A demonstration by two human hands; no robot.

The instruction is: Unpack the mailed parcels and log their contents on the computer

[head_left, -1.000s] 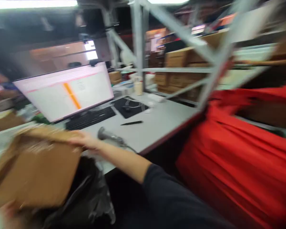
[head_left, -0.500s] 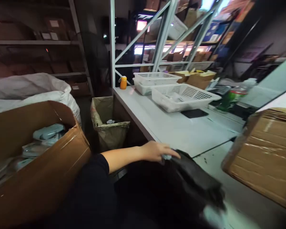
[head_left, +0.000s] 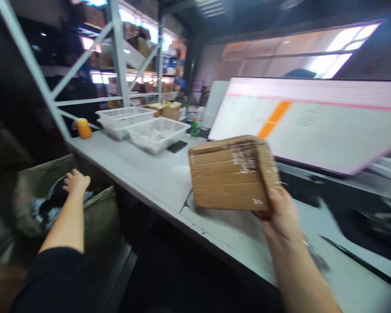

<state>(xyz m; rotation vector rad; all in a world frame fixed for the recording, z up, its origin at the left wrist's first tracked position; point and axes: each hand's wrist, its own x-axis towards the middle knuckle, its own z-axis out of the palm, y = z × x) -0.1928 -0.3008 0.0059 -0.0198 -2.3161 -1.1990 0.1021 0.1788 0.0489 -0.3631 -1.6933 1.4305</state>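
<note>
My right hand [head_left: 282,213] grips the lower right end of a brown cardboard box [head_left: 226,176], its fingers partly hidden behind the box. The box is tilted above the desk and has clear tape and pale marks near its right end. My left hand [head_left: 76,180] is over a large greenish waste bin [head_left: 101,213], fingers apart and nothing held. Just under that hand, a crumpled black plastic bag [head_left: 57,193] lies among pale scraps in the bin.
White perforated baskets [head_left: 158,134], a dark phone [head_left: 177,146] and an orange bottle [head_left: 84,128] stand on the desk [head_left: 130,167]. A lit monitor [head_left: 329,126] rises behind the keyboard [head_left: 298,189]. A thin dark rod [head_left: 361,261] lies at the right.
My left hand has moved from the desk edge to the bin and let go of the black plastic bag. The box is now held in my right hand. My view has turned right.
</note>
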